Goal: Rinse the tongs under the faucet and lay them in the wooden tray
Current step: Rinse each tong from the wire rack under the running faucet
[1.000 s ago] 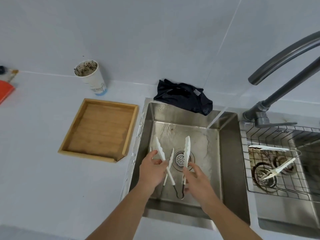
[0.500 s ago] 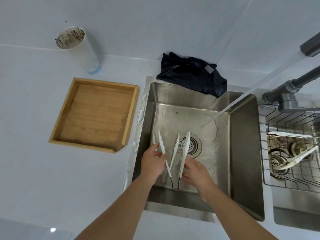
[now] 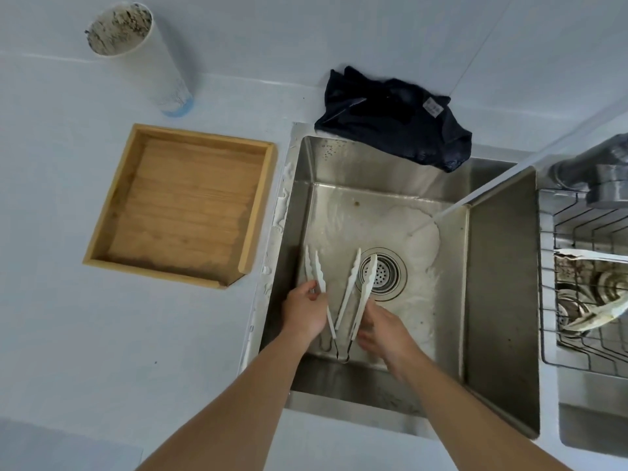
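Observation:
Two white tongs lie low in the steel sink point(image 3: 499, 266), tips pointing away from me. My left hand point(image 3: 306, 314) grips the left tongs point(image 3: 314, 271), whose arms are pressed close together. My right hand point(image 3: 384, 331) holds the right tongs point(image 3: 360, 287), whose arms are spread with the tips beside the drain point(image 3: 382, 273). A thin water stream point(image 3: 452, 209) slants from the faucet point(image 3: 598, 178) at the right and hits the sink floor beyond the tongs, not touching them. The wooden tray point(image 3: 183, 205) sits on the counter left of the sink with nothing in it.
A dark cloth point(image 3: 394, 120) lies at the sink's back edge. A dirty white cup point(image 3: 142, 56) stands behind the tray. In the right basin a wire basket point(image 3: 557, 300) holds soiled tongs point(image 3: 594, 314). Water drops mark the counter strip between tray and sink.
Both hands have kept their hold on the tongs and drawn them toward the near left of the sink. My view has tilted down and left, pushing the faucet to the frame edge.

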`<state>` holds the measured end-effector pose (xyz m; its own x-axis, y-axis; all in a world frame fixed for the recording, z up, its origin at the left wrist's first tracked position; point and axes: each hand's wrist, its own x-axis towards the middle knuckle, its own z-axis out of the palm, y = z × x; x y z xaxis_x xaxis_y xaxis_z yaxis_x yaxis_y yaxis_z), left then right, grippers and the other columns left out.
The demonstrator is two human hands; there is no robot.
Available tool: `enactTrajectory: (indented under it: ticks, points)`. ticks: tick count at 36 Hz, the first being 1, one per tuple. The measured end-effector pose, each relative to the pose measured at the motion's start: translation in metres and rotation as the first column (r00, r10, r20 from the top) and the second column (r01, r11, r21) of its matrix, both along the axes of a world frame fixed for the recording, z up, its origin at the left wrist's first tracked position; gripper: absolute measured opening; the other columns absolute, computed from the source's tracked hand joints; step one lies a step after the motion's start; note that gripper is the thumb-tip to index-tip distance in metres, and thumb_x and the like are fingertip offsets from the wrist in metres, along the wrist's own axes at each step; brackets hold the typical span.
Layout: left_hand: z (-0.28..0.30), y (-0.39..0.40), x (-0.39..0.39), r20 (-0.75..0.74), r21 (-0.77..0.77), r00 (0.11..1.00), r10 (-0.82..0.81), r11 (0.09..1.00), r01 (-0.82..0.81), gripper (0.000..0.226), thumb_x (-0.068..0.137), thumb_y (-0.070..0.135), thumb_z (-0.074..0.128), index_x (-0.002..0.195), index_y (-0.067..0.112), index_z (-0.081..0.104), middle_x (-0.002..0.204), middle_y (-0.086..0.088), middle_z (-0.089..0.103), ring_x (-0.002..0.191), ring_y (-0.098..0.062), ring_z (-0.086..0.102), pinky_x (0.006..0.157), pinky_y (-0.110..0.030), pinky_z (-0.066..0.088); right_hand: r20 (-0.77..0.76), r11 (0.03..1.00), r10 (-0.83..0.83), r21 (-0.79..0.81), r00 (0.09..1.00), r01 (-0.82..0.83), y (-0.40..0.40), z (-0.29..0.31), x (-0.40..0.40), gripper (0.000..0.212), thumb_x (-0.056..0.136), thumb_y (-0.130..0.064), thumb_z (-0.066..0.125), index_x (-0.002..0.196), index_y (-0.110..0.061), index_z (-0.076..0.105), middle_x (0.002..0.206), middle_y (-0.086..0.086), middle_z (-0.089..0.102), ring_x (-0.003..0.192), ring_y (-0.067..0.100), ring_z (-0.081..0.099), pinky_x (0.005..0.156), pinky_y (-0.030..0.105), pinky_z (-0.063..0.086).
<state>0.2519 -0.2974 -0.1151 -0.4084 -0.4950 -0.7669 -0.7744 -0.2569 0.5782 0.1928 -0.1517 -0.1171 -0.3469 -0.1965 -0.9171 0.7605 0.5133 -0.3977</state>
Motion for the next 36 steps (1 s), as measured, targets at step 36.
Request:
enactTrajectory:
  ticks: [36]
  points:
    - [0.065, -0.011, 0.006, -0.081, 0.185, 0.992, 0.095, 0.980, -0.079, 0.023, 0.097, 0.019, 0.063, 0.120, 0.018, 0.065, 0.106, -0.006, 0.071, 0.097, -0.019, 0.069, 0.081, -0.030, 0.057, -0.056, 0.941, -0.309, -0.165, 0.950, 0.296, 0.025, 0.064, -0.015, 0.034, 0.105, -0.045, 0.042, 0.122, -0.020, 0.058, 0.116, 0.002, 0.068, 0.110, 0.022, 0.064, 0.104, 0.041, 0.045]
